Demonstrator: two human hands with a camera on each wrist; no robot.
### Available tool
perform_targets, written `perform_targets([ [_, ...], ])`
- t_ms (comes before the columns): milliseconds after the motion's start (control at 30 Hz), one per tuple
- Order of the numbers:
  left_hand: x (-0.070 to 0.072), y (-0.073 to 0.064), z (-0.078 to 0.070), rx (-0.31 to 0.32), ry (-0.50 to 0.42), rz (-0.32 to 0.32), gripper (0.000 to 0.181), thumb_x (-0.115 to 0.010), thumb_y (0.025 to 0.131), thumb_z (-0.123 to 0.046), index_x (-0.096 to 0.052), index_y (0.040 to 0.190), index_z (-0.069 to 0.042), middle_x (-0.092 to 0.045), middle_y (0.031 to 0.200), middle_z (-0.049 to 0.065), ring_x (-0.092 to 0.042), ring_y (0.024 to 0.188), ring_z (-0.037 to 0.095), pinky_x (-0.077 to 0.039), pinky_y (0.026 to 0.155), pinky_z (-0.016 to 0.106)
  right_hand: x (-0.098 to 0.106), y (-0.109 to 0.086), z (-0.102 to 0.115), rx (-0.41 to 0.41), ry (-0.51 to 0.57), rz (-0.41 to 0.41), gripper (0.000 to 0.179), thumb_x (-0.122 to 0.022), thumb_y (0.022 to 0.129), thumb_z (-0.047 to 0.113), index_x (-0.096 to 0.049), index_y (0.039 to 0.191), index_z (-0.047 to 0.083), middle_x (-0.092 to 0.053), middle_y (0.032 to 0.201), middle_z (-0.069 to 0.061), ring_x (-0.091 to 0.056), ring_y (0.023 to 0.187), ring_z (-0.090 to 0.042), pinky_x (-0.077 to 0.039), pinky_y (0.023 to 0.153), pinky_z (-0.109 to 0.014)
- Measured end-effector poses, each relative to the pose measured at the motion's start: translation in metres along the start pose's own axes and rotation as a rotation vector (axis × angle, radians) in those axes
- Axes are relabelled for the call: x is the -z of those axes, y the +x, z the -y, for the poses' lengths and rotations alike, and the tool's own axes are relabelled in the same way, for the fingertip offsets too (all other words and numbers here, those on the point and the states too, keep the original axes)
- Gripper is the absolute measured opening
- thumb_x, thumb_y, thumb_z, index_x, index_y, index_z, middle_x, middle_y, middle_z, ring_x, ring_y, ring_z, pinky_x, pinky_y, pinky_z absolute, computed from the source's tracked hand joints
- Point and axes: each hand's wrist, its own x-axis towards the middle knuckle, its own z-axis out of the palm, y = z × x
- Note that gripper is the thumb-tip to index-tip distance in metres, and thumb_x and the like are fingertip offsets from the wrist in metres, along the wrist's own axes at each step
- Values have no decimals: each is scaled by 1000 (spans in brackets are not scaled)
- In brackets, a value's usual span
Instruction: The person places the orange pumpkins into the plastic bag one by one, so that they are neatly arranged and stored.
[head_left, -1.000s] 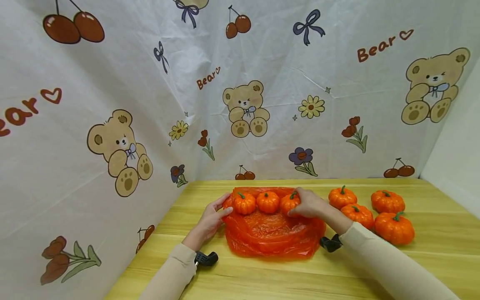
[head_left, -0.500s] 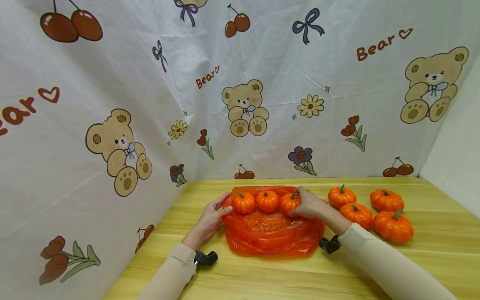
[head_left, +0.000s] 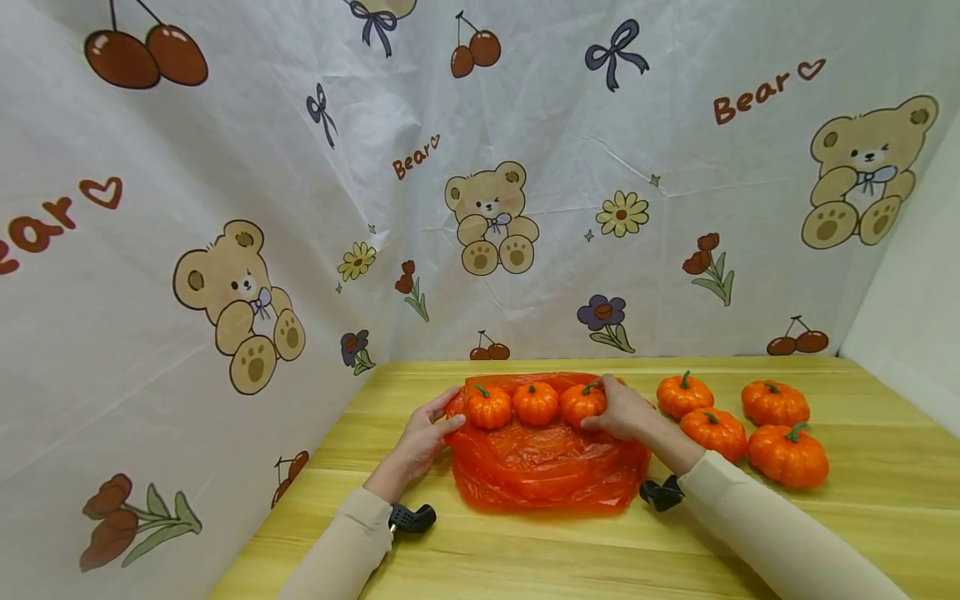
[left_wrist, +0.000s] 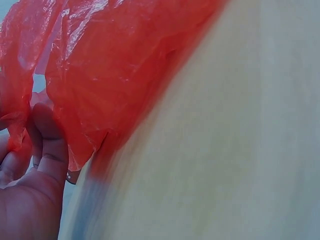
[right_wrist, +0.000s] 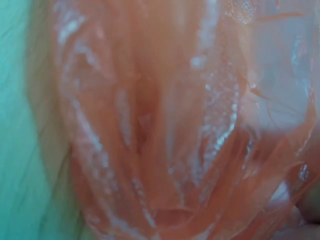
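L hand [head_left: 422, 432] pinches the L edge of the thin red plastic bag [head_left: 551, 479], which lies on the wood table [head_left: 480, 558]. The L wrist cam shows a bit of it tucked b/w the fingers. R hand [head_left: 622, 412] grips the R-end pumpkin [head_left: 580, 407], thumb in front, fingers at the back. The R wrist cam is blurry, mostly bag, so no help w/ that grip.

The R-end pumpkin sits in a row w/ the mid pumpkin [head_left: 536, 403] and the L-end pumpkin [head_left: 489, 408], all by the far side of the bag. Can't tell if they're in it or just on top, or if they touch each other. 4 more pumpkins [head_left: 789, 460] sit on the table to the R, none in a hand.

Step now: prob. putting the R-end pumpkin in its spot. Next move prob. calls for R hand to let go softly, w/o rolling it, while L hand keeps the bag from sliding.
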Motion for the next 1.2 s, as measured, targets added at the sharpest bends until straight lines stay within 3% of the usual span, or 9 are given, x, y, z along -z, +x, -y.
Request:
perform_targets([
  [700,0,0,-1,3,-9,12,68,-64,99,0,-37,161,-11,-33,166,17,-53,135,29,-62,88,26,16,-15,4,43,17,-2,66,-79,89,26,-48,139,-5,-57,137,-32,-57,122,-49,-49,106,-62],
  [1200,-1,-1,0,1,-10,2,68,-65,99,-1,-39,160,-11,-35,165,19,-60,123,21,-62,85,25,32,-31,8,101,22,-16,57,-78,91,25,-57,137,-1,-63,133,-28,-60,120,-48,-54,98,-59],
])
